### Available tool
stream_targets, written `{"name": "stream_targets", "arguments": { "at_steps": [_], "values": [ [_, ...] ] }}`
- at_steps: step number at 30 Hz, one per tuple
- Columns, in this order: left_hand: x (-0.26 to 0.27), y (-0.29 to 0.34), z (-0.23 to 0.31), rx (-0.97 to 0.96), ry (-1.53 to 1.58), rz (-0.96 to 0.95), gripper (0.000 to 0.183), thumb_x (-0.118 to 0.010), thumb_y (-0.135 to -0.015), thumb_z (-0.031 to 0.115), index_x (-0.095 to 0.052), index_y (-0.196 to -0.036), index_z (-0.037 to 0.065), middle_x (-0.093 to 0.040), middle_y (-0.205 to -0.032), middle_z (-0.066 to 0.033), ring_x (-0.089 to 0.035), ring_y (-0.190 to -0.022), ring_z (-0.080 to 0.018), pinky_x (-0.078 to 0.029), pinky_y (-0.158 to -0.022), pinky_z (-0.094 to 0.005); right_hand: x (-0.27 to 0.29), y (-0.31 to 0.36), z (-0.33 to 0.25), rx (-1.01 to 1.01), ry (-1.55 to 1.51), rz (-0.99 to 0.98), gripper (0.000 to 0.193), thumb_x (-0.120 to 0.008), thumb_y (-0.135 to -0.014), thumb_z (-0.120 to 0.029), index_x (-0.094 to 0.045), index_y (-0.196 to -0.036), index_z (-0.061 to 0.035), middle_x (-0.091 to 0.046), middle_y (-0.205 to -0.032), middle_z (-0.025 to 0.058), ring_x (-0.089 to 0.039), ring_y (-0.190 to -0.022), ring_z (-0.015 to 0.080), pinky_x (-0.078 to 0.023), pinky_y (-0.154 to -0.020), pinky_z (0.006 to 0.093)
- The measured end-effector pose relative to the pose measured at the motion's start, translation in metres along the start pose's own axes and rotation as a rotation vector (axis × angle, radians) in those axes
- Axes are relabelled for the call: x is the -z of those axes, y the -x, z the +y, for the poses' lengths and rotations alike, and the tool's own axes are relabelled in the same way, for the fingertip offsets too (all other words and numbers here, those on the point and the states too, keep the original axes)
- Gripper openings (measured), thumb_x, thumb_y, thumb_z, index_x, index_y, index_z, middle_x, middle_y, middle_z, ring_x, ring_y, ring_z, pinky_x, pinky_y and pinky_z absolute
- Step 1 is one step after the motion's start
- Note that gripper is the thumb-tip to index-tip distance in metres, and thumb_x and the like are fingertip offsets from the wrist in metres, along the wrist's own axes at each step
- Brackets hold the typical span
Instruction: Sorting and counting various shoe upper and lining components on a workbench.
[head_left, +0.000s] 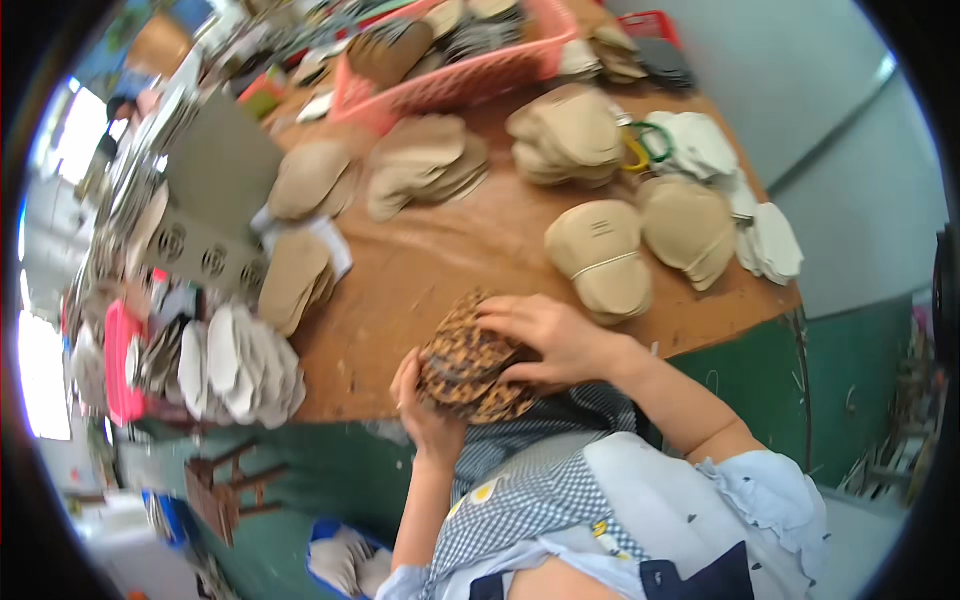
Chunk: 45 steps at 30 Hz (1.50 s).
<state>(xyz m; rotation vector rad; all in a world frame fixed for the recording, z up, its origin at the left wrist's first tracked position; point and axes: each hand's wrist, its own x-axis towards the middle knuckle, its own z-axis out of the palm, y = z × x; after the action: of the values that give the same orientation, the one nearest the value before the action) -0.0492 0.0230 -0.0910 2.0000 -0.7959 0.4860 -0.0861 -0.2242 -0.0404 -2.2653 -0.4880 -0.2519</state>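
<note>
A bundle of leopard-print pieces (468, 362), brown with black spots, is held at the table's front edge, close to my body. My left hand (428, 408) grips its left side, fingers curled around the edge. From the right, my right hand (550, 338) closes over it, with fingers on top and the thumb at the near side. Whether the pieces are fabric or fur cannot be made out. Beyond my right hand lies a beige stack of sole-shaped pieces (600, 255) tied with a band. A second banded stack (688, 228) sits beside it.
More beige stacks (425, 165) lie farther back, below a pink basket (460, 88) of shoe parts. Green-and-yellow-handled scissors (645, 147) rest near white pieces (695, 145). White stacked pieces (245, 365) and a cardboard box (215, 180) stand left. A wooden stool (225, 490) is on the floor.
</note>
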Motion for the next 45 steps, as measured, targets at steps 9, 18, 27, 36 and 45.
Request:
{"name": "stream_targets", "arguments": {
  "at_steps": [9,18,27,36,45],
  "values": [
    [0.0,-0.005,0.007,0.212,0.118,-0.023,0.081,-0.074,-0.086,0.004,-0.026,-0.151,0.004,-0.049,-0.139,-0.0178,-0.051,-0.129,-0.0294,-0.043,-0.109,-0.0404,-0.025,-0.017,0.001,0.081,0.222,0.189,0.05,-0.07,-0.087,-0.027,-0.057,-0.124,0.0046,-0.067,-0.111,0.0205,-0.065,-0.106,0.0335,-0.05,-0.091,0.0414],
    [0.008,-0.028,0.013,0.08,-0.095,-0.052,0.041,-0.071,-0.084,-0.005,-0.059,-0.123,-0.001,-0.063,-0.11,-0.0127,-0.061,-0.105,-0.0283,-0.05,-0.094,-0.0408,-0.025,-0.048,0.009,-0.335,-0.183,0.637,0.034,-0.054,-0.102,-0.019,-0.052,-0.126,0.0058,-0.068,-0.1,0.0266,-0.067,-0.095,0.0416,-0.052,-0.082,0.0459],
    [0.036,-0.042,0.027,0.89,0.798,0.218,0.034,-0.065,-0.099,0.017,-0.059,-0.123,-0.006,-0.069,-0.113,-0.0126,-0.071,-0.094,-0.0199,-0.06,-0.068,-0.0297,-0.056,-0.056,0.039,-0.384,0.026,0.627,0.052,-0.061,-0.093,-0.011,-0.04,-0.137,0.0079,-0.043,-0.137,0.0288,-0.045,-0.126,0.0466,-0.039,-0.107,0.0497],
    [0.037,-0.013,0.025,1.044,0.807,0.211,0.036,-0.067,-0.099,0.021,-0.062,-0.125,-0.003,-0.069,-0.115,-0.0082,-0.066,-0.099,-0.0157,-0.054,-0.084,-0.0282,-0.053,0.007,-0.038,-0.346,-0.488,0.332,0.031,-0.059,-0.1,-0.01,-0.055,-0.129,0.0005,-0.06,-0.12,0.0154,-0.066,-0.098,0.0205,-0.055,-0.087,0.0312],
    [0.025,-0.007,0.027,1.054,0.852,0.06,0.035,-0.066,-0.1,0.02,-0.063,-0.124,-0.005,-0.068,-0.12,-0.0105,-0.063,-0.107,-0.016,-0.051,-0.092,-0.0294,-0.062,-0.005,-0.045,-0.617,-1.03,0.128,0.05,-0.061,-0.102,-0.017,-0.04,-0.143,0.0008,-0.064,-0.122,0.0116,-0.063,-0.107,0.0149,-0.056,-0.085,0.0289]
  ]
}}
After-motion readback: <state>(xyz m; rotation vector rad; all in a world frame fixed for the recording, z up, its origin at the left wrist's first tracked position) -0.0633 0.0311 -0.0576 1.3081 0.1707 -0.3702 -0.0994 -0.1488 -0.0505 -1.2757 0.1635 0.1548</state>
